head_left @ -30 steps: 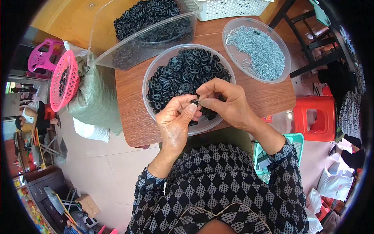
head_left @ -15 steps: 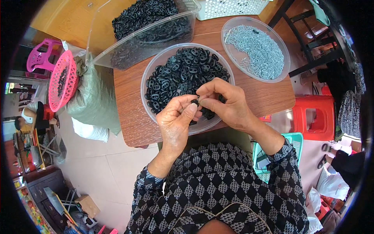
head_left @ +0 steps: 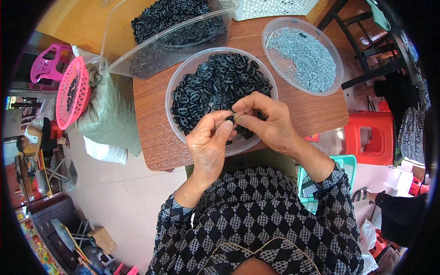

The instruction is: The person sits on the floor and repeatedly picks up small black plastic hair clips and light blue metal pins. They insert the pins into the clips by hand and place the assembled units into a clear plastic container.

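My left hand (head_left: pixel 208 140) is closed, thumb and fingers pinching a small black plastic piece (head_left: pixel 230 118). My right hand (head_left: pixel 268 117) meets it there, thumb and forefinger pressed together at the piece's right side. Anything small between those right fingertips is too tiny to name. Both hands hover over the near part of a round clear tub (head_left: pixel 274 87) on the table. Heaped in that tub are many black oval pieces with two holes (head_left: pixel 213 82). Silvery metal pins (head_left: pixel 316 62) lie in a shallow round tray (head_left: pixel 276 56) to the right.
Behind the tub, a large clear bin (head_left: pixel 117 66) holds more black pieces, beside a white perforated basket (head_left: pixel 275 8). Left of the wooden table (head_left: pixel 153 137) a pink basket (head_left: pixel 82 98) rests on a stuffed sack (head_left: pixel 110 114). A red stool (head_left: pixel 371 137) and green basket (head_left: pixel 347 165) stand right.
My hands stay joined over the tub with only slight finger movement. The view has shifted a little. At the lower right, another person's leg and sandalled foot have moved left into sight.
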Demonstrator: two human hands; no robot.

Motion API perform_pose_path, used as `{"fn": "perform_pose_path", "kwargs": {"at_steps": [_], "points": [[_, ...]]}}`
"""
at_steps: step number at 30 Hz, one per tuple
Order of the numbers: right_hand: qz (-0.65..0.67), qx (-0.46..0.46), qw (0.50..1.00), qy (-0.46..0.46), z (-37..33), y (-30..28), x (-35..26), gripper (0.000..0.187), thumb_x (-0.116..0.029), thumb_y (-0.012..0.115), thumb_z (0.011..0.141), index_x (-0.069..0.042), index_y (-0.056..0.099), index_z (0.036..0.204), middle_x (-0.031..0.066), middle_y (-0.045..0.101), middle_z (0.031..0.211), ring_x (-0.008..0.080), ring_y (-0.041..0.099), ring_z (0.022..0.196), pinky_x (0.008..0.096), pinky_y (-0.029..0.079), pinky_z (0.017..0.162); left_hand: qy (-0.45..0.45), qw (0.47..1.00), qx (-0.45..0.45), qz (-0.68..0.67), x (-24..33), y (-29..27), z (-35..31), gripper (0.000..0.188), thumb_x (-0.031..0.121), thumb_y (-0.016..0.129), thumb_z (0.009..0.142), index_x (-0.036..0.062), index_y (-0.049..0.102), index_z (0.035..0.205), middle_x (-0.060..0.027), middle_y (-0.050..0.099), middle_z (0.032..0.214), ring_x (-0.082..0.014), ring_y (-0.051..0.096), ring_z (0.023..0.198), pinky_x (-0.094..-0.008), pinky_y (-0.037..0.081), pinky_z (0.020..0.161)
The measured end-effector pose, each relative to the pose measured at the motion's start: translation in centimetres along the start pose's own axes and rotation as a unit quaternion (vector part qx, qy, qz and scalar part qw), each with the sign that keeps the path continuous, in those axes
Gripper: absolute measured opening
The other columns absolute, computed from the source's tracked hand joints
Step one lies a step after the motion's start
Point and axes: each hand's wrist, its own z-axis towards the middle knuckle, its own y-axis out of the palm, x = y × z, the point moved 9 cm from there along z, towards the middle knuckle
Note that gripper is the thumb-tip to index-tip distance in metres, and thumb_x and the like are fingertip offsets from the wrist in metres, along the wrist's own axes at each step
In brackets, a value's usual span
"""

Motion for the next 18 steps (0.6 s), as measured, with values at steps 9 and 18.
{"fn": "perform_pose_path", "kwargs": {"at_steps": [9,18], "points": [[0.073,-0.003,0.997,0.035,0.0,0.0,0.9,0.014,-0.002,0.063,0.079,0.0,0.059,0.093,0.0021,0.061,0.081,0.006,0.056,0.072,0.0208,0.046,0.064,0.002,1.0,0.0,0.015,-0.1,0.0,0.0,0.016,0.003,0.057,0.087,-0.0027,0.06,0.102,-0.0035,0.061,0.081,-0.0065,0.057,0.07,-0.0193,0.05,0.064],[0.017,0.007,1.0,0.02,-0.1,0.1,0.5,0.014,-0.001,0.063,0.078,0.0,0.06,0.091,0.0022,0.058,0.079,0.0066,0.054,0.07,0.0214,0.045,0.061,0.045,0.995,0.026,0.082,0.3,-0.2,-0.1,0.017,0.0,0.058,0.086,-0.0046,0.059,0.102,-0.004,0.062,0.078,-0.0076,0.057,0.065,-0.0186,0.049,0.061]]}}
